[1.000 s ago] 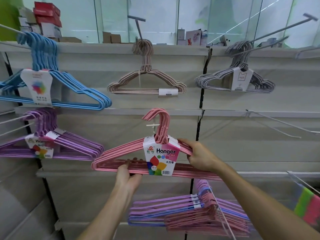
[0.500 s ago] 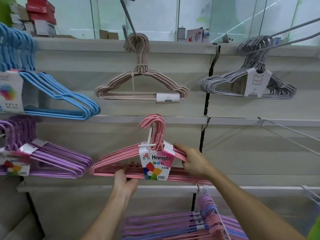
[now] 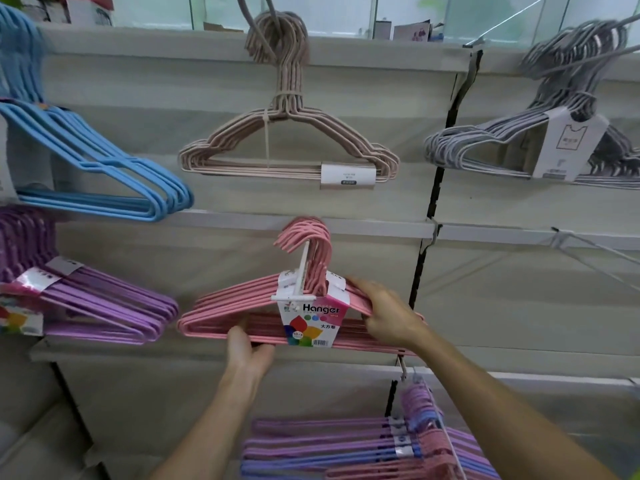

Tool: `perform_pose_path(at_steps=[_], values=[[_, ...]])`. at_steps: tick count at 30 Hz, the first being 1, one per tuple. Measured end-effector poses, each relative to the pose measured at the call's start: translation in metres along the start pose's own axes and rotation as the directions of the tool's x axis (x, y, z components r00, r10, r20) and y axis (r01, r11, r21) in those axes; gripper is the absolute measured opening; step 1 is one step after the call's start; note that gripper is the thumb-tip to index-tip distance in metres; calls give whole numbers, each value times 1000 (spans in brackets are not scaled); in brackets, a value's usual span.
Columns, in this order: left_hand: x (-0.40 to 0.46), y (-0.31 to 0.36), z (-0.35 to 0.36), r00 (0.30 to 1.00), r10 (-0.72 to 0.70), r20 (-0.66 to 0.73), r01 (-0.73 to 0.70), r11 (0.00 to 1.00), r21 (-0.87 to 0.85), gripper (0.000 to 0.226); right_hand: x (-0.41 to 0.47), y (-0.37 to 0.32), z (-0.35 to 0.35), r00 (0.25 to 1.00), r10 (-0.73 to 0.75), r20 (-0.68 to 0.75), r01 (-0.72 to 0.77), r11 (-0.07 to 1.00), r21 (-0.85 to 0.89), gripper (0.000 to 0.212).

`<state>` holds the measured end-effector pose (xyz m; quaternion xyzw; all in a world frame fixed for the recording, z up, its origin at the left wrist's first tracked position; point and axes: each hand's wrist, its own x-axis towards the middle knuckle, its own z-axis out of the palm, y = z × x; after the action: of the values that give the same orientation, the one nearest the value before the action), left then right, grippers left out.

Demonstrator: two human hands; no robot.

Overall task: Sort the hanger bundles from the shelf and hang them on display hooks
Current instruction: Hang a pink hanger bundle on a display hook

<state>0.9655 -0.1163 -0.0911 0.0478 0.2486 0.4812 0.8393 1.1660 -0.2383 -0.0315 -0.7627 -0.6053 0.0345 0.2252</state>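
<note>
My left hand (image 3: 247,351) curls its fingers around the bottom bar of the pink hanger bundle (image 3: 221,315). My right hand (image 3: 389,315) grips its right shoulder, fingers wrapped over. Above my fingers, its hooks sit over the white display hook (image 3: 300,271).

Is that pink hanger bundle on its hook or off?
On: the pink hanger bundle has its tops looped over the white display hook, though both hands hold it.

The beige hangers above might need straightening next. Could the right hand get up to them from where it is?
Probably yes. The right hand grips the pink hangers just below the beige hangers, and only bare wall panel lies between; it must let go first.
</note>
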Motion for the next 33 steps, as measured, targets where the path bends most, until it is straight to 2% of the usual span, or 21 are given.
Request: perform_pose_path(at_steps=[5, 9, 12, 16, 19, 22, 24, 29, 33], values=[[-10, 8, -6, 999, 7, -46, -5, 999, 33, 16, -1, -2, -3, 1000, 8, 25, -7, 999, -37, 77], [-28, 21, -16, 999, 42, -16, -41, 994, 97, 14, -13, -4, -11, 999, 34, 27, -31, 993, -113, 88], [-43, 31, -23, 999, 36, 0, -35, 982, 183, 22, -30, -9, -19, 1000, 31, -4, -31, 995, -99, 90], [-72, 38, -37, 1000, 6, 1, -6, 934, 357, 13, -61, -22, -29, 994, -7, -112, 4, 1000, -27, 71], [-98, 47, -50, 999, 21, 37, -36, 890, 454, 31, -85, -34, -38, 968, -41, -248, 57, 997, 57, 53], [-129, 56, -55, 986, 13, 168, -97, 858, 505, 16, -104, -50, -49, 940, -40, -338, 91, 986, 139, 45], [-151, 58, -50, 956, 36, 290, -197, 814, 547, 22, -113, -60, -57, 927, -28, -374, 107, 976, 192, 40], [-191, 48, -27, 826, 84, 558, -489, 600, 633, 18, -128, -72, -73, 901, -17, -435, 142, 956, 256, 34], [-212, 22, -11, 714, 36, 699, -642, 431, 634, 18, -152, -66, -89, 881, -8, -474, 149, 954, 261, 29]])
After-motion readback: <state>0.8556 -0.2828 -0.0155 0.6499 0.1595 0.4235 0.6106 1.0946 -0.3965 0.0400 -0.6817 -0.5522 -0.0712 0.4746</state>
